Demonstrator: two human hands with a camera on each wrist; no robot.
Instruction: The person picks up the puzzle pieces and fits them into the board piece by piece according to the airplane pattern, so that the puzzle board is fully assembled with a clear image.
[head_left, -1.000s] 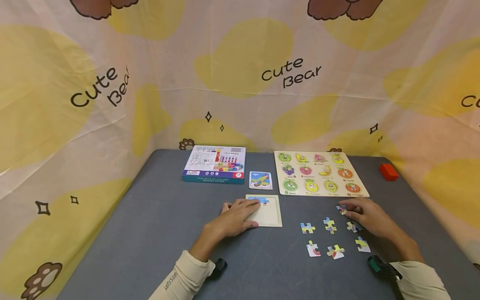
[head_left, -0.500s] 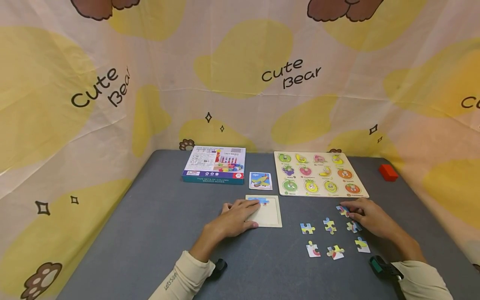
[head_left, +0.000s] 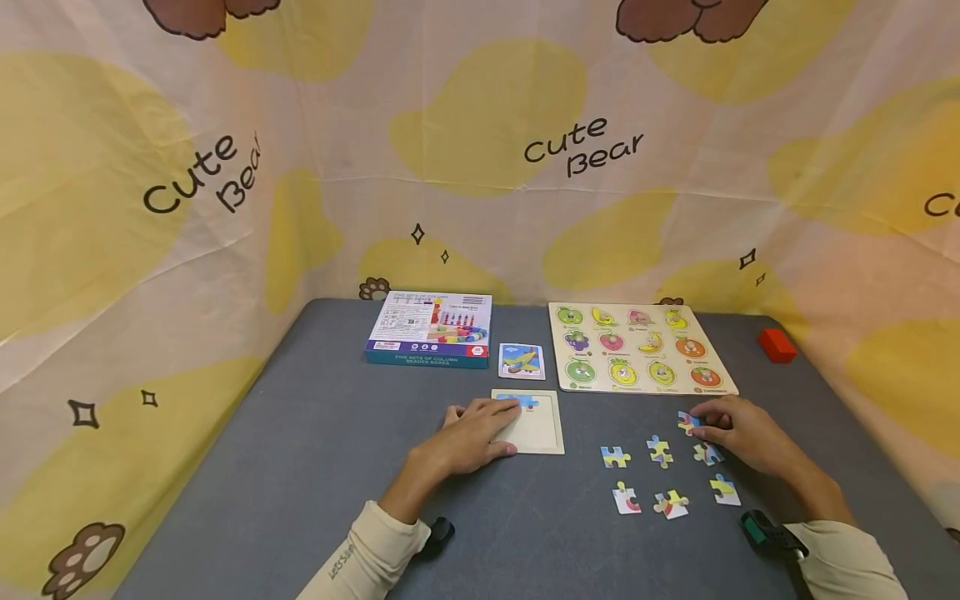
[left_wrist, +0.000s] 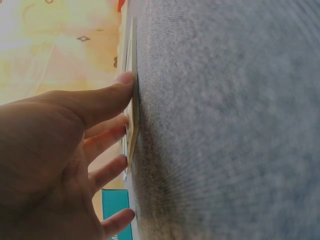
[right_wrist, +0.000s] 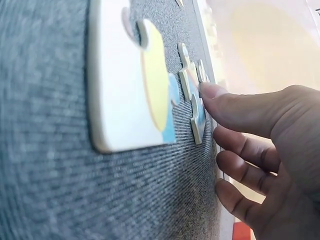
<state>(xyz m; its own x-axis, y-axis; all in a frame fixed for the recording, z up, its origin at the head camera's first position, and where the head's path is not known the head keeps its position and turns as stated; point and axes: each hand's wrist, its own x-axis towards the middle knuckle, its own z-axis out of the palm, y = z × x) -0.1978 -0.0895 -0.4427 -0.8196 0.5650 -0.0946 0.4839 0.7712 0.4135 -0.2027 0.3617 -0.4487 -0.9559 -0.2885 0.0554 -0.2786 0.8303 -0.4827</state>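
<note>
My left hand (head_left: 467, 437) rests with outstretched fingers on a square wooden puzzle tray (head_left: 542, 435), thumb at its near edge. Under the fingertips, a blue puzzle piece (head_left: 528, 402) lies along the tray's top edge, partly hidden. My right hand (head_left: 746, 433) pinches a small blue and red puzzle piece (head_left: 686, 422) between thumb and forefinger, low over the table. Just below it lies another piece (head_left: 705, 452), partly covered by that hand. In the right wrist view, a white and yellow piece (right_wrist: 117, 100) lies flat, nearer the camera than the thumb (right_wrist: 235, 107).
Several loose puzzle pieces (head_left: 660, 451) lie between the hands. A picture card with an airplane (head_left: 521, 361) is behind the tray. Farther back are a boxed bead set (head_left: 427, 329), a fruit board (head_left: 643, 348) and a red block (head_left: 777, 345). A printed cloth wall (head_left: 480, 150) borders the table.
The blue and red piece has turned and shifted slightly right with the right hand. The left hand stays on the tray.
</note>
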